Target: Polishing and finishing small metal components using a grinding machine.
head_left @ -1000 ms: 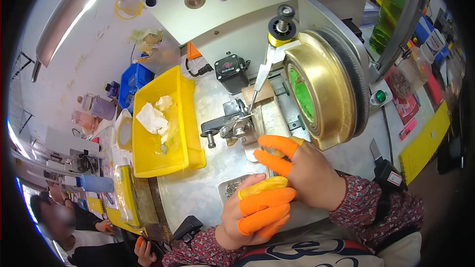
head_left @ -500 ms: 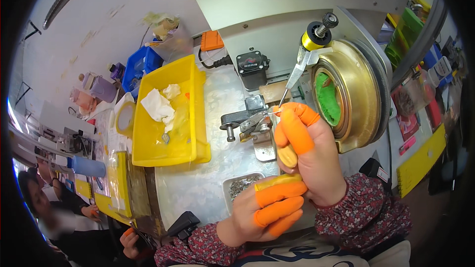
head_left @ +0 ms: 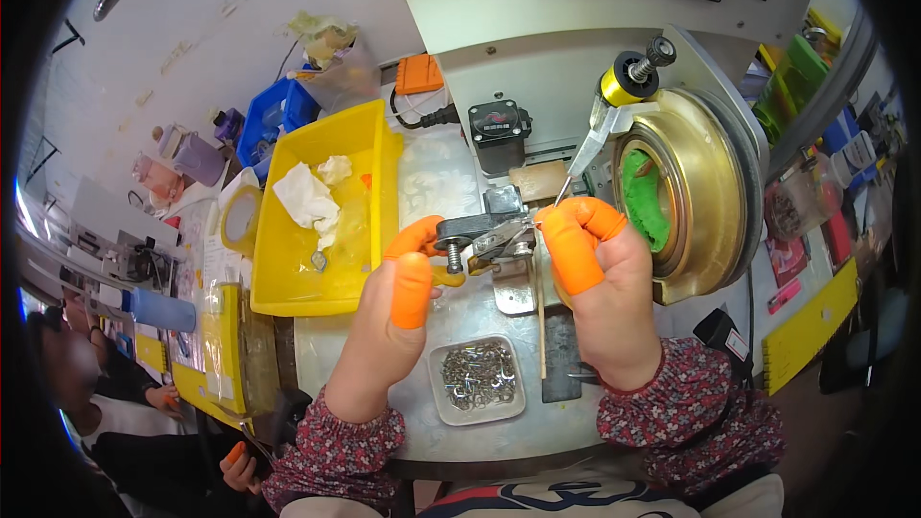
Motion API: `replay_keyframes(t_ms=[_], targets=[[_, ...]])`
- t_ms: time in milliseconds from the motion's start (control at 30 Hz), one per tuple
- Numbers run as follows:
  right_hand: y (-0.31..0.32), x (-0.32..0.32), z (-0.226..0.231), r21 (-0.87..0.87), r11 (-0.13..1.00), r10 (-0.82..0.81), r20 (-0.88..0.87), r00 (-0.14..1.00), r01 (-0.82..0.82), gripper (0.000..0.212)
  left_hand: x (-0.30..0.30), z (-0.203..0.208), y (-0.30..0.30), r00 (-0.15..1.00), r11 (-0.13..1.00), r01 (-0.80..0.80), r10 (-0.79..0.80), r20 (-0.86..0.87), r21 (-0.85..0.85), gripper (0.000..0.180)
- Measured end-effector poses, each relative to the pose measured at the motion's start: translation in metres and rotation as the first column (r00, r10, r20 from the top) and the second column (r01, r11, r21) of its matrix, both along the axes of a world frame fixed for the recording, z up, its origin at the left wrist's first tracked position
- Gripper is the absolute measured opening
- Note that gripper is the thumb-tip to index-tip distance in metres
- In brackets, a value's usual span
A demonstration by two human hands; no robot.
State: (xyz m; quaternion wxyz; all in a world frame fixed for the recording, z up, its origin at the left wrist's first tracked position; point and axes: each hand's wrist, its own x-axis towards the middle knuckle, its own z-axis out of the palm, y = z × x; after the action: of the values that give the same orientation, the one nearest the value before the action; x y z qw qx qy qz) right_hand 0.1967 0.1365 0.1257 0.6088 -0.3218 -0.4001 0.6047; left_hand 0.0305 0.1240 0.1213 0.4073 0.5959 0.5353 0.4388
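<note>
My right hand [head_left: 617, 297], in orange finger cots, pinches a tiny metal piece too small to make out, just below the pointed tip of a slanted metal tool [head_left: 581, 155]. Beside it stands a small clamp fixture [head_left: 499, 238] with a black arm and a spring screw. My left hand [head_left: 374, 350], with orange and yellow finger cots, curls its fingers round the left end of this clamp, thumb nearer me. Part of those fingers is hidden behind the clamp. Below, between my forearms, a white dish [head_left: 436, 403] holds many small shiny metal parts.
A yellow bin [head_left: 389, 201] with crumpled white paper stands left of the clamp. To the right is a large brass-coloured wheel [head_left: 705, 201] on the grey machine [head_left: 576, 53]. A thin wooden stick [head_left: 539, 326] lies near a dark block [head_left: 560, 364]. Another person [head_left: 115, 403] sits far left.
My left hand has moved from beside my right hand up and left to the clamp, uncovering the dish. My right hand stays at the tool tip. The view has shifted slightly.
</note>
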Motion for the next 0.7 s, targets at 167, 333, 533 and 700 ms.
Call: replay_keyframes(t_ms=[167, 333, 533, 700], targets=[[0.001, -0.003, 0.001, 0.016, 1.0, -0.026, 0.004, 1.0, 0.026, 0.008, 0.009, -0.004, 0.01, 0.974, 0.988, 0.155, -0.15, -0.17, 0.013, 0.043], [-0.001, -0.005, 0.004, 0.023, 0.999, -0.037, 0.026, 0.999, 0.037, 0.005, 0.015, -0.012, 0.012, 0.958, 0.988, 0.155, -0.153, -0.241, -0.013, 0.042], [-0.001, -0.006, 0.006, 0.031, 0.997, -0.069, 0.06, 0.996, 0.067, 0.005, 0.019, -0.017, 0.021, 0.942, 0.987, 0.15, -0.124, -0.313, 0.061, 0.044], [-0.001, -0.004, 0.004, 0.073, 0.995, -0.074, 0.13, 0.989, 0.065, 0.006, 0.02, -0.009, 0.018, 0.964, 0.994, 0.105, -0.099, -0.248, 0.01, 0.046]])
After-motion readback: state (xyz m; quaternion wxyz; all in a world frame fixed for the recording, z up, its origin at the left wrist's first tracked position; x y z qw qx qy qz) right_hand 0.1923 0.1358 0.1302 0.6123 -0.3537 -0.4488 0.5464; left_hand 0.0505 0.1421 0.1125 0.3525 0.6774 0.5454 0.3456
